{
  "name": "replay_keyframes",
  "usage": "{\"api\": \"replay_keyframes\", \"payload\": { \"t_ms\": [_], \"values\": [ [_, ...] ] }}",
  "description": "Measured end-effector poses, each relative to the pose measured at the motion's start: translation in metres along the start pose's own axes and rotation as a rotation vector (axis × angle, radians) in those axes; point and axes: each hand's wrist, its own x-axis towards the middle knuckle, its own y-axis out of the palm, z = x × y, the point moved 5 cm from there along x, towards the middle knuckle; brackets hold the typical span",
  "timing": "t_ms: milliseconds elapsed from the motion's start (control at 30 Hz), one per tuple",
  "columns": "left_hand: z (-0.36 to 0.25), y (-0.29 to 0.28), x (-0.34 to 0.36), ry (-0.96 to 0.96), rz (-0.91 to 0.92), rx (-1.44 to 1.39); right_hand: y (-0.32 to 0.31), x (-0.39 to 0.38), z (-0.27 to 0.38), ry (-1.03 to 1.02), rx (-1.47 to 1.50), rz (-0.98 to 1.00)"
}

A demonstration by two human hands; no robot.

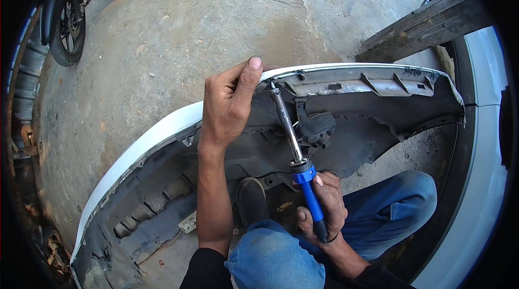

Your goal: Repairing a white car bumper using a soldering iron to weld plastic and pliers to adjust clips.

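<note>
A car bumper [167, 127], white outside and dark grey on its inner face, lies with its inside toward me. My left hand [230, 97] is closed round its upper edge, thumb on top and the other fingers mostly hidden. In my right hand [328, 207] is a soldering iron [311, 194] with a blue handle and a long metal barrel. Its tip meets or nearly meets the bumper's inner edge, just right of my left thumb; I cannot tell if they touch. A dark rounded part [318, 128], perhaps a lamp housing, sits inside the bumper beside the barrel.
A wooden beam [421, 24] slants behind the bumper's right end. At the right stands a pale vehicle body [476, 143]. A motorcycle wheel [68, 24] is at the far left on the concrete floor [162, 35]. A white power socket [188, 222] with a cable lies near my left forearm.
</note>
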Motion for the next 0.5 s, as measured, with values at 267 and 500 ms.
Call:
{"api": "replay_keyframes", "payload": {
  "t_ms": [267,500],
  "values": [
    [-0.0009,-0.0038,-0.0028,-0.021,-0.003,0.013,0.0014,-0.0008,0.0007,0.024,0.018,0.003],
    [-0.0013,-0.0017,-0.0021,-0.017,-0.004,0.022,-0.0012,0.0014,0.0035,0.025,0.009,-0.007]
  ]
}}
